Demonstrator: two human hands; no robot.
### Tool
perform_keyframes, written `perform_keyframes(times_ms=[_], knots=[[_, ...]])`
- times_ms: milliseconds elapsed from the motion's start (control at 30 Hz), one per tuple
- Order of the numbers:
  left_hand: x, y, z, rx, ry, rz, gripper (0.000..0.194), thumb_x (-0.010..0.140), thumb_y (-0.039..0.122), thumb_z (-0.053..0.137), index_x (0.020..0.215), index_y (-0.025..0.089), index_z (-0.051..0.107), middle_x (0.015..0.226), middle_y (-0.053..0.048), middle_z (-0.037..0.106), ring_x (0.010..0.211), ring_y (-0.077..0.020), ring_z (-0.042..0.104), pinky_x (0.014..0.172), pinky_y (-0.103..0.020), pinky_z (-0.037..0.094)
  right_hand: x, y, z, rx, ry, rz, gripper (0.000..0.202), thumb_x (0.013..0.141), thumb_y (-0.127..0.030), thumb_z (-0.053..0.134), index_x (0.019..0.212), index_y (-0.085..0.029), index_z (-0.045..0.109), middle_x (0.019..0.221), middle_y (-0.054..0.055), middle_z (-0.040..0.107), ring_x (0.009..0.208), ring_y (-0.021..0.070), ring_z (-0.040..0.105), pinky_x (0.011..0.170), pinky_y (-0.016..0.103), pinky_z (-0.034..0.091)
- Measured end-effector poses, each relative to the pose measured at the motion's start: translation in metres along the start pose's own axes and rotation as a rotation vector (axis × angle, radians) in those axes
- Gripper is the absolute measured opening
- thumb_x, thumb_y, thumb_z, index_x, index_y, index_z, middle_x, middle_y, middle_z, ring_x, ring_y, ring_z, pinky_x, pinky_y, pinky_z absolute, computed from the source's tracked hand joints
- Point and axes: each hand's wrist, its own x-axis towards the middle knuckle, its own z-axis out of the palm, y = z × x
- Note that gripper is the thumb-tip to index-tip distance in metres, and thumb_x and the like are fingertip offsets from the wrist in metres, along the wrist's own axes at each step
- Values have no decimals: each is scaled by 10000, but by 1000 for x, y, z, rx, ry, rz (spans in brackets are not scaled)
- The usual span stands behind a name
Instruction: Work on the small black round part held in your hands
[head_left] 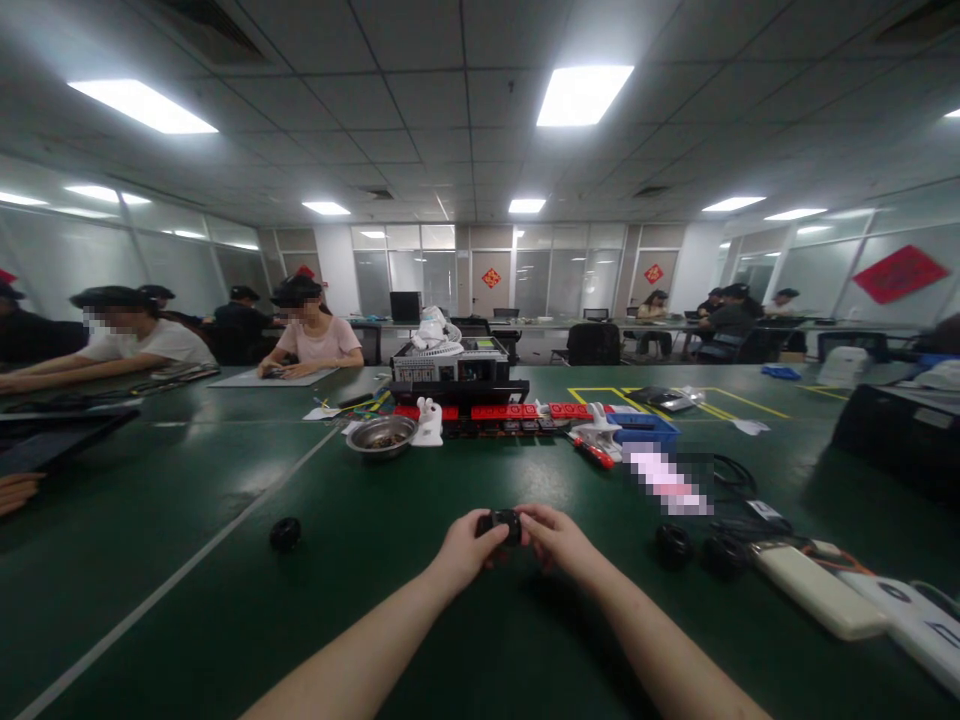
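Observation:
Between my two hands, just above the green table, is a small black rounded part [501,524] whose exact kind I cannot make out. My left hand [466,545] wraps round its left side, thumb across the front. On the right side, the fingertips of my right hand [559,535] pinch its edge. A black wheel-like part [285,535] lies alone on the table to the left. Two similar dark pieces, a black round part [673,544] and another black round part [724,556], lie to the right.
Ahead stand a metal bowl [382,437] of small pieces, a row of red strips [501,412], a blue tray [645,432] and an opened equipment case [450,370]. Cream power banks [821,592] and cables lie at right. Co-workers [315,335] sit around the tables; a hand [19,492] rests far left.

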Motion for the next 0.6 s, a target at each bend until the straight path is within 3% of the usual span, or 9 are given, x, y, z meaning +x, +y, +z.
perform_keyframes(times_ms=[133,267,367,467,600], knots=[[-10,6,0,414,25,331,399,608,273,625,997,221,556,923,-36,617,852,-199,556,757,-290,417,2,3,3,-27,72,228,426,762,-546,345,771,-150,499,462,-20,496,331,76,399,273,174,331],[-14,8,1,477,16,412,444,615,209,602,1053,234,535,998,-34,602,905,-197,541,810,-287,404,0,2,6,-27,17,259,357,777,-494,373,704,-157,467,437,-21,507,314,74,410,288,182,356],[-12,7,0,454,38,372,458,618,260,619,1067,236,529,1014,-38,601,921,-206,539,819,-297,401,-1,-1,7,12,15,191,302,772,-435,414,681,-150,456,439,-40,478,339,75,436,339,202,401],[-8,2,-1,331,61,273,418,652,377,594,1026,198,548,966,-61,615,882,-215,559,774,-310,417,-3,-3,5,59,-5,57,269,706,-394,520,791,-140,490,487,-56,465,401,77,452,387,208,413],[1,-7,2,-40,-37,31,429,703,477,494,914,105,533,773,-82,637,690,-193,607,619,-293,446,-2,-3,2,104,-49,-111,384,580,-260,647,914,-156,488,794,13,561,547,81,486,439,197,399]])
